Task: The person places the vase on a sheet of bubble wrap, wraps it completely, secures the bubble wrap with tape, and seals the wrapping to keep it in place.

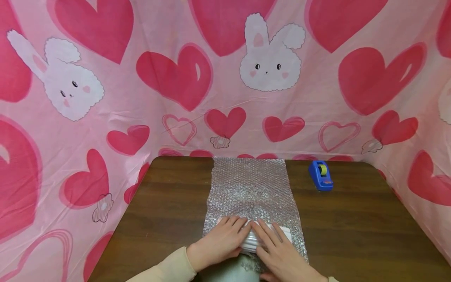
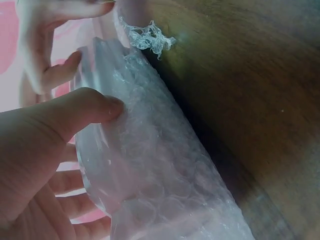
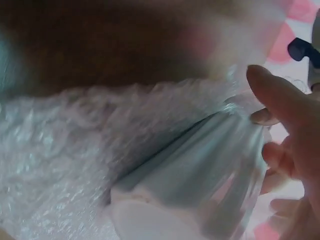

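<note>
A white fluted vase (image 1: 251, 243) lies sideways across the near part of a long sheet of bubble wrap (image 1: 248, 180). My left hand (image 1: 221, 242) grips its left part, fingers over the far side. In the left wrist view, the left thumb (image 2: 107, 107) presses the bubble wrap (image 2: 165, 170) against the ridged side. My right hand (image 1: 282, 252) holds the right part, its fingers bent over the ridges. The right wrist view shows the vase's pale ribbed side (image 3: 200, 165) and one round end, with bubble wrap bunched beside it. The hands partly hide the vase.
A blue tape dispenser (image 1: 321, 178) with yellow tape stands at the back right of the brown wooden table (image 1: 352, 219). The sheet runs to the table's far edge. A pink cloth (image 1: 225, 94) with hearts and rabbits hangs around the table.
</note>
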Motion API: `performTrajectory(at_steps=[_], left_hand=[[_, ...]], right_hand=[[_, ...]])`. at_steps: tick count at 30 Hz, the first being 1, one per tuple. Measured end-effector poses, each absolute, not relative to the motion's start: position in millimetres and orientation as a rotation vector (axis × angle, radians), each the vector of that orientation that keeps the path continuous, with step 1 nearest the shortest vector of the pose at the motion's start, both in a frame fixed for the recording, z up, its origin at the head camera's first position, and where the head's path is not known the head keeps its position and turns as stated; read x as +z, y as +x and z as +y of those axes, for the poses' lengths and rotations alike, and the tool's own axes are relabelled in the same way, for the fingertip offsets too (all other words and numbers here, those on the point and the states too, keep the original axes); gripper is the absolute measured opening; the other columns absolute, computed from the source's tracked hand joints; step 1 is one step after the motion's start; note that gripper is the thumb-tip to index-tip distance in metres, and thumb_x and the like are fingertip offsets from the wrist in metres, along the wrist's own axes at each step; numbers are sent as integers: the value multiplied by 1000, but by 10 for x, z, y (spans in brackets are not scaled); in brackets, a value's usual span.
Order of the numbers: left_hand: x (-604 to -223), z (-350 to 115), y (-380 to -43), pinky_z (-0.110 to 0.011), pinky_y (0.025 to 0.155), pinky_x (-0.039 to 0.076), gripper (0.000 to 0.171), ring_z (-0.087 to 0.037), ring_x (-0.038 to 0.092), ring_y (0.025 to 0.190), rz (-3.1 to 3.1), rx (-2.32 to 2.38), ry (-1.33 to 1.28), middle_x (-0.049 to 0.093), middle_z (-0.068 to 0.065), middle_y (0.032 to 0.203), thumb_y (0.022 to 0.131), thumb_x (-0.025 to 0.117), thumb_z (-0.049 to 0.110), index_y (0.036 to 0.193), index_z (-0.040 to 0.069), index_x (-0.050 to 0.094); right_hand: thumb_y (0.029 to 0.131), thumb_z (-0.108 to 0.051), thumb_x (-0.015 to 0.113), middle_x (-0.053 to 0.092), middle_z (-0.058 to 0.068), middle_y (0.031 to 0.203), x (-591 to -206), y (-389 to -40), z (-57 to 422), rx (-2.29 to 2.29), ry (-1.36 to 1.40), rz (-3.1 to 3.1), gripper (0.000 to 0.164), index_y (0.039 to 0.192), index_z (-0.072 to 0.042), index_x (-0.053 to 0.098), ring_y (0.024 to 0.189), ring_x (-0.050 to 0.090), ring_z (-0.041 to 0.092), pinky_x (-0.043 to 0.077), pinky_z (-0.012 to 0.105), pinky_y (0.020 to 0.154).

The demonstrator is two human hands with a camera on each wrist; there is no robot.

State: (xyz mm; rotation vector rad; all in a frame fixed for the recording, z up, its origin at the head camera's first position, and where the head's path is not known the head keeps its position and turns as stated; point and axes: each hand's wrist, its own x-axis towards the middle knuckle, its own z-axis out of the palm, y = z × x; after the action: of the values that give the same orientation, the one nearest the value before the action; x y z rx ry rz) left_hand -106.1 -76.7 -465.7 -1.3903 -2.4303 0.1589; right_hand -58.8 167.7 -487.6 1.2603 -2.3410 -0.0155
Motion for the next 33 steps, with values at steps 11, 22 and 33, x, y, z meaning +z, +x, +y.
performTrajectory(at_steps=[11, 22, 33], left_hand=[[-4659, -768, -1069, -35, 95, 53, 67, -19, 60, 119, -2443, 156, -1395, 63, -5, 133, 86, 80, 43, 139, 10, 58], [-4728, -719, -994, -43, 103, 49, 79, -25, 57, 127, -2490, 134, -1351, 59, -10, 140, 89, 68, 59, 145, 6, 54], [-4968, -480, -835, -54, 106, 47, 118, -31, 55, 130, -2584, 199, -992, 59, -13, 139, 68, 76, 82, 148, 0, 49]], right_hand=[[78, -47, 85, 38, 24, 161, -4869, -621, 1688, -56, 1334, -2337, 31, 84, -21, 69, 150, 36, 39, -5, 46, 127], [102, -32, 64, 49, 20, 155, -4780, -648, 1741, -14, 1315, -2323, 19, 89, -19, 70, 137, 53, 32, 43, 45, 109], [91, -35, 78, 60, 15, 143, -4810, -731, 1744, -1, 1309, -2287, 24, 100, -13, 72, 125, 61, 27, 52, 43, 95]])
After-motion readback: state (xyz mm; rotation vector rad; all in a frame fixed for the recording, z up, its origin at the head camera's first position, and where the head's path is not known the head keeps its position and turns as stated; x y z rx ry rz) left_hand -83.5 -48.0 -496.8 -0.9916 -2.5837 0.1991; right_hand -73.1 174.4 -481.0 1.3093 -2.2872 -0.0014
